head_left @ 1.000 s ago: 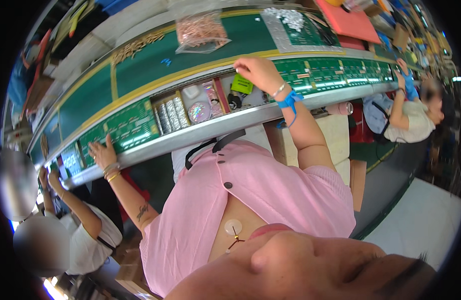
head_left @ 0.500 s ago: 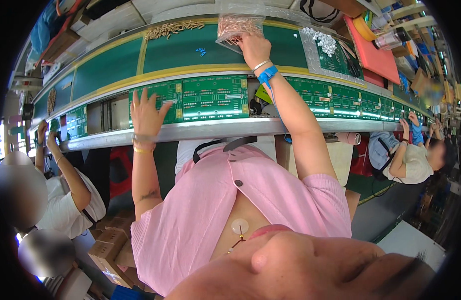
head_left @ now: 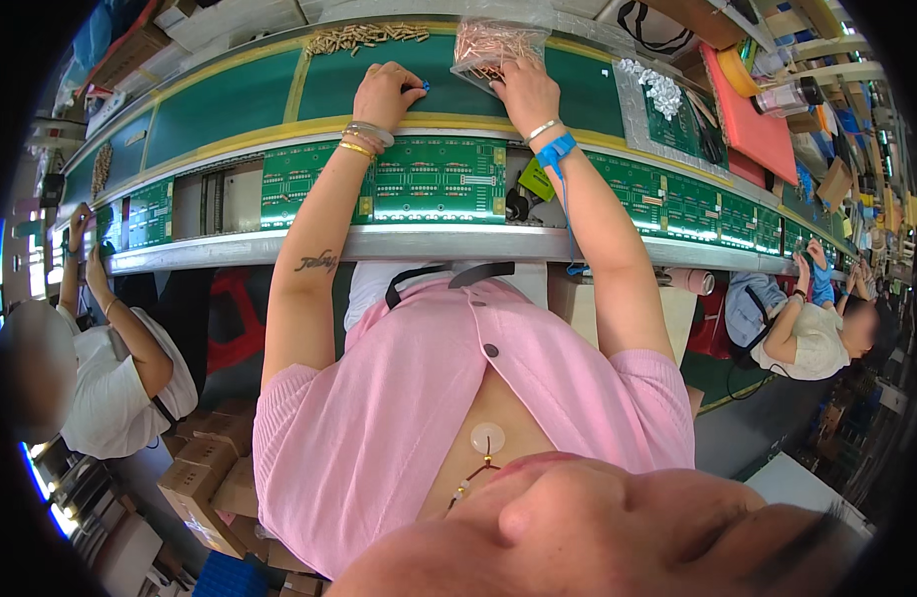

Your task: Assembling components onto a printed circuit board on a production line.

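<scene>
My left hand [head_left: 385,95] is over the green work surface, its thumb and forefinger closing at a few small blue components [head_left: 425,87]. Some of the blue parts show just past the fingertips; the rest are covered. To its right, my right hand [head_left: 530,98] is at the near edge of a clear plastic bag [head_left: 498,42] filled with copper-coloured pins. Its fingers curl down over the pins, and their tips are partly hidden. Below both forearms lies a row of green circuit boards [head_left: 434,179] with small parts on them.
Brass-coloured pieces [head_left: 369,38] lie piled left of the bag. White parts [head_left: 662,92] and dark-handled scissors [head_left: 709,139] are at the right, beside a red foam sheet [head_left: 747,109]. A metal rail [head_left: 429,242] runs along the near edge. Co-workers sit at both sides.
My left hand has moved from above the circuit boards up and to the right, to the blue components, and its spread fingers have closed. My right hand stays at the bag of pins.
</scene>
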### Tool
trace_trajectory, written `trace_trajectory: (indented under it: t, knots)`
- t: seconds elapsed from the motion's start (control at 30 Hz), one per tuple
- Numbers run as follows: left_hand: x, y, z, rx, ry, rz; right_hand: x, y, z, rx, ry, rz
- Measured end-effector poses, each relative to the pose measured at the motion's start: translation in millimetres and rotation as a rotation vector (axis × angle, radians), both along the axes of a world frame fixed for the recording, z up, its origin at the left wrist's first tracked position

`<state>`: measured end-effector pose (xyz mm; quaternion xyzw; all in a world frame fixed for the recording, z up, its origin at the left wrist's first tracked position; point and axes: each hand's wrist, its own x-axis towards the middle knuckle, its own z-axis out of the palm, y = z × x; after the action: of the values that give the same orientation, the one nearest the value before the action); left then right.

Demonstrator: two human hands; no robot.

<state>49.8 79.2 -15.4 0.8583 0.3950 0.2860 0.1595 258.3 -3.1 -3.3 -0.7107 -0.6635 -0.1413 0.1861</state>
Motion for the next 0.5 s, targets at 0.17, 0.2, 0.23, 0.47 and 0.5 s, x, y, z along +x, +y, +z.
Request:
trace_trajectory:
  t: [0.17,0.2,0.23,0.47,0.5]
  knots:
    - [3,-1,8,0.07,0.093,-0.135,3,13,-10,-0.068,-0.127,-0.088]
    - [3,-4,10,0.065,0.097,-0.137,3,13,-10,-0.081,-0.163,-0.085]
    - [3,-8,11,0.074,0.112,-0.124,3,11,-9,-0.086,-0.158,-0.087]
    - [-14,-49,20,-0.056,-0.033,-0.171,9,-37,15,-0.005,0.057,0.069]
    - [-15,-58,22,-0.171,-0.035,-0.19,7,-45,18,0.008,0.133,0.111]
